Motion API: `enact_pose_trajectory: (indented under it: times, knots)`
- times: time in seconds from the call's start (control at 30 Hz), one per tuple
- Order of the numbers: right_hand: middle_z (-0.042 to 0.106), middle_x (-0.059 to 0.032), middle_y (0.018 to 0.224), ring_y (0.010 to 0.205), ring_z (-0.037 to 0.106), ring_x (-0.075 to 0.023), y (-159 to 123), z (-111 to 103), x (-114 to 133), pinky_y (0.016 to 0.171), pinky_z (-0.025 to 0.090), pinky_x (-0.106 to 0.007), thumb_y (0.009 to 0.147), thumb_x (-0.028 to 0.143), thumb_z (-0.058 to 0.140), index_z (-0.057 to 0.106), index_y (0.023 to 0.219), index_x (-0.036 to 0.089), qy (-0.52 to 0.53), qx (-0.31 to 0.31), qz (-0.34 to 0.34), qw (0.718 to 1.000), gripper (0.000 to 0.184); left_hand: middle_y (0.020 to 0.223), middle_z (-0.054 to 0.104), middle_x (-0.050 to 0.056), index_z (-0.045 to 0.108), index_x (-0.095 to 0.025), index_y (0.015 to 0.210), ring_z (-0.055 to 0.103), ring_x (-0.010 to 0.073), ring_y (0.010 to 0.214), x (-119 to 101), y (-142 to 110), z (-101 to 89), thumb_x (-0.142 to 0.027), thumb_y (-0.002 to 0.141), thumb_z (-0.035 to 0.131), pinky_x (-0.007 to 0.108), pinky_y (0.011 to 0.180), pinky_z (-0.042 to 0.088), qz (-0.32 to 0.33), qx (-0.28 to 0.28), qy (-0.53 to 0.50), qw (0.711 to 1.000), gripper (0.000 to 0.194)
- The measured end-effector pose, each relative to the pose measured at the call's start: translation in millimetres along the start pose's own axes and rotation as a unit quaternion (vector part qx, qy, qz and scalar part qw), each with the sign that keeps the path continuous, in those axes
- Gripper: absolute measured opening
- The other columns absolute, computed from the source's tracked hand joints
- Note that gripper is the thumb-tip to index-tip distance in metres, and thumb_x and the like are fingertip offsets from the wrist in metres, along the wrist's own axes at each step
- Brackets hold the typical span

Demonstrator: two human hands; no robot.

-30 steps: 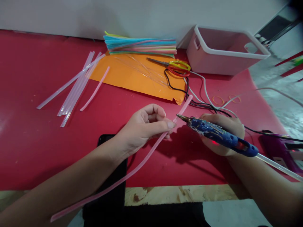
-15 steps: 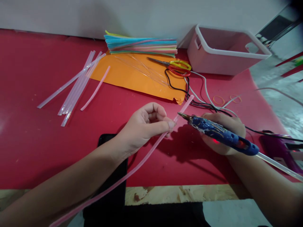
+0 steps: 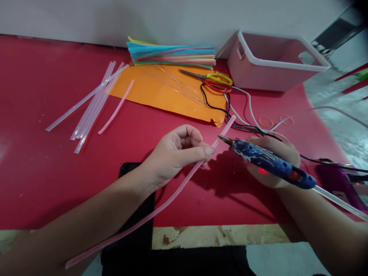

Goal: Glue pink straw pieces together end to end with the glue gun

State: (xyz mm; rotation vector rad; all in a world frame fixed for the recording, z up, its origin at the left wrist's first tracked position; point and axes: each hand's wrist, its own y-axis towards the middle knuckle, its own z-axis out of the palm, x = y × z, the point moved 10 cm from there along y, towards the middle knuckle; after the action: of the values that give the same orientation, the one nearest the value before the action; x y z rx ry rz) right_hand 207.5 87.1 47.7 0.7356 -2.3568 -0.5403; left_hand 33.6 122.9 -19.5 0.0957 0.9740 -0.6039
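Observation:
Between thumb and fingers, my left hand [image 3: 181,151] pinches a long pink pipe cleaner [image 3: 175,197]. Its short upper end sticks out past my thumb, and the long part hangs in a curve over my forearm toward the lower left. My right hand [image 3: 273,159] is wrapped round a blue hot glue gun [image 3: 267,161], with a clear glue stick [image 3: 339,201] coming out of its back end. The gun's metal nozzle touches or nearly touches the pipe cleaner just above my left thumb; I cannot tell which. A red light glows beneath the gun.
Several glue sticks [image 3: 92,105] and a short pink pipe cleaner [image 3: 116,107] lie left. Behind, an orange envelope [image 3: 169,97] bears scissors [image 3: 212,80] and bundled colored pipe cleaners [image 3: 172,53]. A pink bin [image 3: 264,73], tangled cords [image 3: 250,126], rubber bands [image 3: 266,122] and a black phone-like slab [image 3: 136,222] surround my hands.
The glue gun's nozzle has shifted slightly right along the pipe cleaner. The pipe cleaner's lower end has risen a little into view. My left hand has barely moved.

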Motion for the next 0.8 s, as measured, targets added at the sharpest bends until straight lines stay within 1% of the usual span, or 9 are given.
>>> enact_pose_trajectory:
  times: [0.3,0.47,0.63,0.8]
  knots:
    - [0.063,0.0057,0.057,0.041,0.055,-0.0127,-3.2,0.6,-4.8,0.041,0.045,-0.025,0.075,0.023,0.065,0.061,0.089,0.03,0.002,-0.002,0.008,1.0,0.016,0.066,0.068,-0.006,0.056,-0.018,0.079,0.065,0.0046,0.058,0.8,-0.5,-0.2,-0.009,0.076,0.079,0.015,0.059,0.05,-0.007,-0.007,0.003,1.0,0.025]
    - [0.063,0.0056,0.057,0.041,0.056,-0.0147,-4.1,0.2,-7.4,0.041,0.046,-0.028,0.077,0.023,0.063,0.061,0.091,0.032,-0.002,-0.004,0.033,0.999,0.017,0.066,0.069,-0.007,0.055,-0.018,0.079,0.066,0.0044,0.059,-0.3,-0.7,-0.2,-0.009,0.077,0.078,0.015,0.06,0.051,-0.004,-0.005,0.0,1.0,0.024]
    - [0.061,0.0062,0.054,0.039,0.054,-0.0142,-4.0,0.4,-6.8,0.039,0.044,-0.028,0.076,0.021,0.064,0.061,0.092,0.031,-0.003,-0.003,0.02,1.0,0.019,0.065,0.067,-0.007,0.054,-0.018,0.078,0.066,0.0047,0.057,-0.4,-1.3,-0.3,-0.008,0.076,0.078,0.015,0.058,0.05,-0.008,-0.008,0.004,1.0,0.026]
    - [0.064,0.0054,0.057,0.039,0.055,-0.0144,-2.0,-0.6,-5.5,0.039,0.045,-0.029,0.076,0.019,0.062,0.061,0.089,0.031,-0.013,-0.01,0.035,0.999,0.018,0.065,0.066,-0.008,0.054,-0.018,0.077,0.064,0.0039,0.055,-1.4,-0.4,-1.8,-0.008,0.075,0.077,0.015,0.057,0.049,-0.005,-0.021,0.014,1.0,0.026]
